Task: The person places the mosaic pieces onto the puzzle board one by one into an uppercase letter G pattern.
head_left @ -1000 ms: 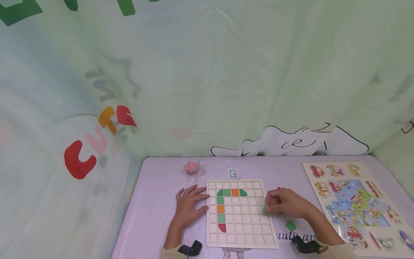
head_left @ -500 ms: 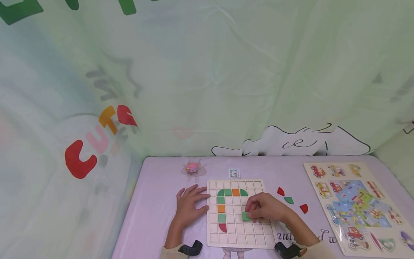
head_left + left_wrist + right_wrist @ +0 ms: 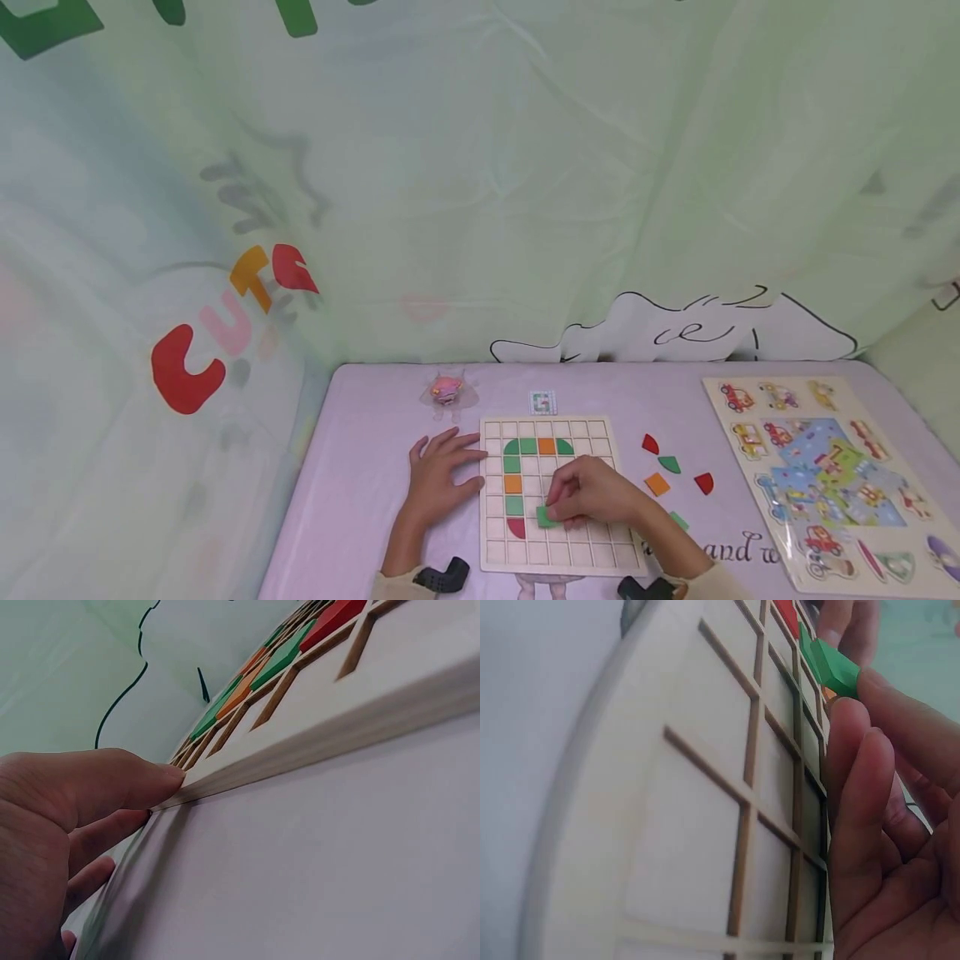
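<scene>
My right hand (image 3: 592, 493) pinches a green square tile (image 3: 546, 517) between thumb and fingertips, close over the lower middle of the wooden grid board (image 3: 562, 558). In the right wrist view the green tile (image 3: 835, 669) is tilted above the grid lines. My left hand (image 3: 441, 477) lies spread at the board's left side, its thumb (image 3: 169, 780) touching the rim in the left wrist view. Set into the grid is a hooked line of green and orange tiles (image 3: 512, 483), with a red rounded tile (image 3: 517, 527) at its lower end.
Right of the board lie red quarter-round tiles (image 3: 703, 483), a green one (image 3: 670, 464), an orange square (image 3: 657, 484) and a green tile (image 3: 678, 521) partly behind my forearm. A small pattern card (image 3: 543, 402) sits behind the board. A picture puzzle board (image 3: 832, 483) lies far right.
My right hand has carried the green tile from the board's right edge leftward over the grid, uncovering loose tiles on the right. The left hand stays in place.
</scene>
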{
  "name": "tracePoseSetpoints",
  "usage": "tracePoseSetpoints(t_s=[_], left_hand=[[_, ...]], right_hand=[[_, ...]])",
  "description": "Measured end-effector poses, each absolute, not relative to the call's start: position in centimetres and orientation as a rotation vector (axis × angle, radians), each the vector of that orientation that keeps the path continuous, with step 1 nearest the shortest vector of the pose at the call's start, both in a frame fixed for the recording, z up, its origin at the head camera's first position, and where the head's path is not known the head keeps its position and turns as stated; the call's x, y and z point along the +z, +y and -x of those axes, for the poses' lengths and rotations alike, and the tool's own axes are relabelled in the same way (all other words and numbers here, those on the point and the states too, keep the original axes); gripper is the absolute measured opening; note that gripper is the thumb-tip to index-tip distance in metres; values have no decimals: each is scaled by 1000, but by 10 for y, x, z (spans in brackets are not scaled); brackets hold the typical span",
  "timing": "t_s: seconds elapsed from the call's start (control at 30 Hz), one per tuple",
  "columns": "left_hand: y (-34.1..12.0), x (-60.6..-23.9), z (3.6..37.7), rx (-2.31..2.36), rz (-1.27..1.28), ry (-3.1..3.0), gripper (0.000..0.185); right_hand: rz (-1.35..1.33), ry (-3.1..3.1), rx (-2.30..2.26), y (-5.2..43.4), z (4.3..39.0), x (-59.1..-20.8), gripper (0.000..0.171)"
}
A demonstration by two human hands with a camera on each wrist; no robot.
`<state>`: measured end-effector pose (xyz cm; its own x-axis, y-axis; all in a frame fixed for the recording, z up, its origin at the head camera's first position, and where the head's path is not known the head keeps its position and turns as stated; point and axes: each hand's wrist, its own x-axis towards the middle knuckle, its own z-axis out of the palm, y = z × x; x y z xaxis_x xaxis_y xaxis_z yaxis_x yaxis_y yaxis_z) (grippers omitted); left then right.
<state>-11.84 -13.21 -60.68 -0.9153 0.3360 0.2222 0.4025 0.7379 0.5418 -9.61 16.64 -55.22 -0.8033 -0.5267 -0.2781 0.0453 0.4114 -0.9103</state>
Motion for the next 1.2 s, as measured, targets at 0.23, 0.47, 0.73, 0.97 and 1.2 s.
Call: tracePoseSetpoints(t_s=[0.23, 0.47, 0.73, 0.97, 1.2], left_hand=[[-132, -608, 119, -928, 611, -2815, 36], [-132, -610, 120, -928, 614, -2802, 37], [-132, -611, 120, -905, 608, -2806, 37], [-133, -610, 120, -902, 597, -2829, 37], [-132, -607, 118, -944, 614, -2795, 37]], right_hand=[[445, 2130, -1416, 156, 94, -557, 10], [417, 2177, -1343, 152, 93, -556, 10], [383, 2181, -1310, 147, 93, -557, 11], [363, 2185, -1287, 146, 92, -559, 11], [364, 2203, -1264, 147, 91, -560, 15]])
